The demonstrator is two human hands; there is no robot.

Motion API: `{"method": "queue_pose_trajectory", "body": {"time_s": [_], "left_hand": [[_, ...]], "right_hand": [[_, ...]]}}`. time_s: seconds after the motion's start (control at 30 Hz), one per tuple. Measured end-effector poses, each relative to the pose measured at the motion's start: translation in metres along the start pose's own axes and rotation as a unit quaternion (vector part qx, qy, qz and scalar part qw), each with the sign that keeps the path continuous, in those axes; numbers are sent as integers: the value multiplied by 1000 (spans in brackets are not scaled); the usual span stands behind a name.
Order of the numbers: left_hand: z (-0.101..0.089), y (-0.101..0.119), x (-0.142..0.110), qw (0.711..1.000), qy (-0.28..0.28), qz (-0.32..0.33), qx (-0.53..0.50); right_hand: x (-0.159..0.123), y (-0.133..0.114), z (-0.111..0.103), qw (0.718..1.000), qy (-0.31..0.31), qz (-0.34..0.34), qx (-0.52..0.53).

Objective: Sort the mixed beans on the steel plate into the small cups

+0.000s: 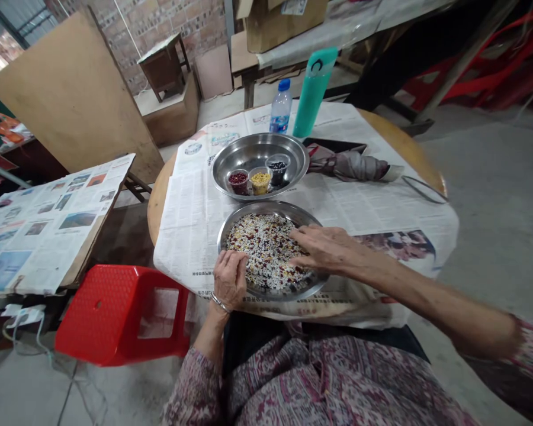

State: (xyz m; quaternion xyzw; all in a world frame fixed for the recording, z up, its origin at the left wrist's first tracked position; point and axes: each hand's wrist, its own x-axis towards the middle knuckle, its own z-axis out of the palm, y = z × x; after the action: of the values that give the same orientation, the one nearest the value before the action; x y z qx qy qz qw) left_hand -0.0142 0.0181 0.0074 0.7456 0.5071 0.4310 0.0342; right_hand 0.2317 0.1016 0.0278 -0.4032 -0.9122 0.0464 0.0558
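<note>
A steel tray (293, 211) of mixed white, red and dark beans (262, 245) sits in front of me on a newspaper-covered round table (190, 207). My left hand (230, 278) rests on the tray's near left rim, fingers curled closed; what is inside them is hidden. My right hand (322, 248) lies over the beans on the right side, fingers stretched out and touching them. Behind it a second steel tray (253, 151) holds three small cups: red beans (238, 179), yellow beans (260, 178), black beans (277, 167).
A water bottle (281, 106) and a teal flask (313, 89) stand at the table's far side, beside a folded umbrella (350, 165). A red plastic stool (119, 313) stands at my left, next to a newspaper-covered board (48, 225). Wooden furniture and cardboard boxes stand further back.
</note>
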Motion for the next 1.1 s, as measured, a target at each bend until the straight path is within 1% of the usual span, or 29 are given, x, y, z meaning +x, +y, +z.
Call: {"method": "queue_pose_trajectory", "body": {"time_s": [0.1,0.2,0.3,0.43,0.5,0.6,0.67,0.73,0.87,1.0,1.1], "left_hand": [[0,0,0,1000,-4,1,9],[0,1,1,1000,-7,2,14],[-1,1,1,1000,-5,7,11],[-2,1,0,1000,-15,0,9],[-1,0,0,1000,-16,-2,10],[-1,0,0,1000,-12,3,12],[-1,0,1,1000,-8,7,13],[-1,1,2,1000,-4,11,13],[-2,3,3,1000,-1,9,12],[-2,3,2,1000,-2,5,8],[-1,1,1,1000,3,13,3]], "right_hand": [[-8,-5,5,998,-5,-24,55],[-5,-18,12,989,-3,-42,142],[4,-32,19,976,6,-45,215],[24,-49,22,959,43,-39,277],[35,-53,21,961,71,-55,261],[52,-56,17,976,106,-92,165],[60,-55,16,982,115,-114,101],[64,-52,17,983,113,-126,66],[54,-41,23,985,114,-123,50],[31,-26,30,983,143,-100,53],[13,-19,32,984,145,-92,53]]}}
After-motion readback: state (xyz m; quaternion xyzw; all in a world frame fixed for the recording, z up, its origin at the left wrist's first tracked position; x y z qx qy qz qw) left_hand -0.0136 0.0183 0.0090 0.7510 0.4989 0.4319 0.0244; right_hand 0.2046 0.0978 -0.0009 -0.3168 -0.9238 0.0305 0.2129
